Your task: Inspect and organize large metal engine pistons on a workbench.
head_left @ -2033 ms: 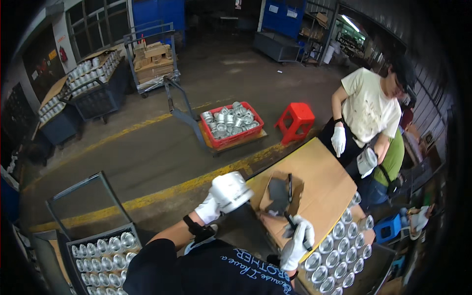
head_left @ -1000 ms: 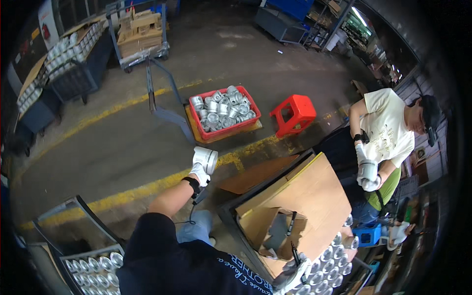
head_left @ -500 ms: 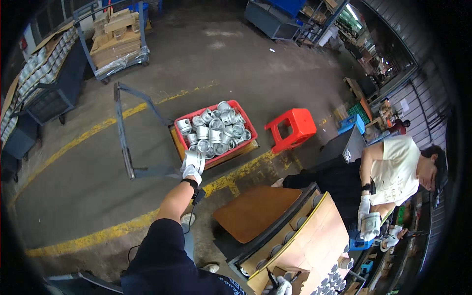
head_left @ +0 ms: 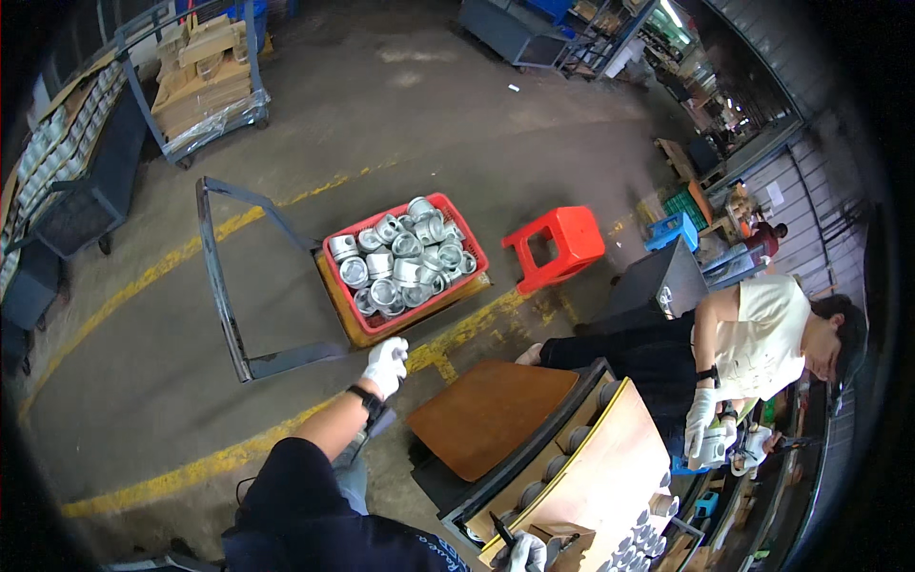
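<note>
My left hand, in a white glove, hangs just short of a red plastic basket. Its fingers look apart, with nothing visible between them. Silver metal pistons lie heaped in the basket. At the lower edge, my gloved right hand is closed around a black marker pen. That hand is partly cut off by the frame, beside a small open cardboard box on a cardboard-covered table. Several more pistons stand grouped on this table.
A wooden board on a cart with a metal push frame carries the basket. Beside it is a red stool. A brown board lies by the table. On the right, a co-worker holds a piston.
My left hand has let go of a piston at the basket's near edge and drawn back toward me. My right hand keeps the marker pen. The whole view has shifted slightly.
</note>
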{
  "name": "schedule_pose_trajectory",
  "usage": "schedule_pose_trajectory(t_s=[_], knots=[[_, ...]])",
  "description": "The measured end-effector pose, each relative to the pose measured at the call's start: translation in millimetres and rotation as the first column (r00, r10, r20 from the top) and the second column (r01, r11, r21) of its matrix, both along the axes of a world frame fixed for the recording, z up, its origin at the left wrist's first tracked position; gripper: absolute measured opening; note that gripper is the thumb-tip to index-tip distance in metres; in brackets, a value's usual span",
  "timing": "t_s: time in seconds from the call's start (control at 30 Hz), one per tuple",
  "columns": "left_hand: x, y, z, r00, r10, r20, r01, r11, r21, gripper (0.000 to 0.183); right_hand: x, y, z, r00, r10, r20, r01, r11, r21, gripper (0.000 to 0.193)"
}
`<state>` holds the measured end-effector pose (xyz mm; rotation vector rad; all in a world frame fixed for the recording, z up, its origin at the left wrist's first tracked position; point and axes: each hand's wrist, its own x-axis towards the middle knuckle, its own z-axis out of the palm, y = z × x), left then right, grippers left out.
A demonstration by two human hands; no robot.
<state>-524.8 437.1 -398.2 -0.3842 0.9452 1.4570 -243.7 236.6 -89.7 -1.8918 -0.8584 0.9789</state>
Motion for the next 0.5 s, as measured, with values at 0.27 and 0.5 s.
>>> schedule_pose_trajectory(t_s=[0.27, 0.5], knots=[[109, -90, 199, 0.822, -0.351, 0.448, 0.171, 0.903, 0.394, 0.028, 45, -58, -9, 0.997, -0.008, -0.083, 0.037, 0.937, 0.348, 0.027], [239, -186, 322, 0.696, -0.654, 0.296, 0.293, 0.635, 0.715, 0.03, 100, -174, 26, 0.956, -0.055, -0.288, 0.222, 0.779, 0.587, 0.029]])
